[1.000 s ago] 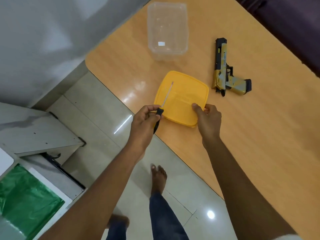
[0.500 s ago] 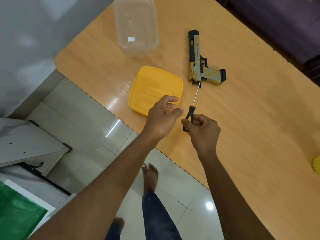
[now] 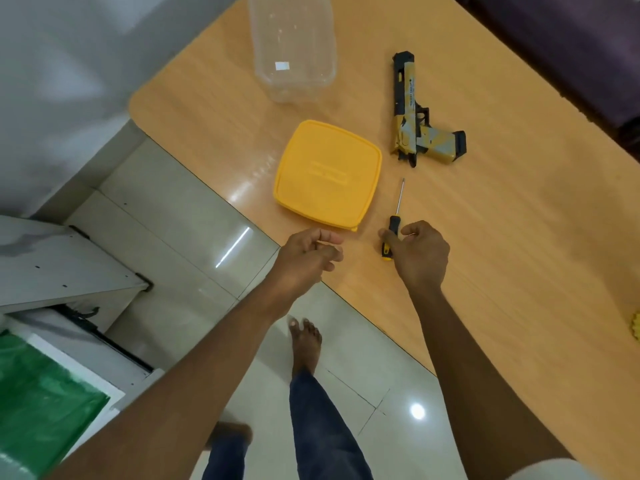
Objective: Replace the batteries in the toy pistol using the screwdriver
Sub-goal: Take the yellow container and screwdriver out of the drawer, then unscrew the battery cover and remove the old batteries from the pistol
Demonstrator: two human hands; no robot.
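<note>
The toy pistol (image 3: 412, 112), tan and black, lies on its side on the wooden table (image 3: 519, 237), muzzle pointing away from me. A screwdriver (image 3: 399, 202) with a black and yellow handle rests below it, its thin shaft aimed toward the pistol's grip. My right hand (image 3: 419, 252) wraps its thumb and fingers around the handle's near end. My left hand (image 3: 308, 256) hovers at the table's edge just below the yellow lid (image 3: 327, 173), fingers loosely curled and holding nothing. No batteries are visible.
A clear plastic container (image 3: 294, 46) stands at the table's far left corner. Part of a yellow object (image 3: 635, 329) shows at the right border. Below the table edge are tiled floor, my bare foot (image 3: 304, 344) and a green-lined bin (image 3: 41, 403).
The screwdriver went from my left hand at the lid to my right hand, then down beside the lid. My left hand drew back to the table edge.
</note>
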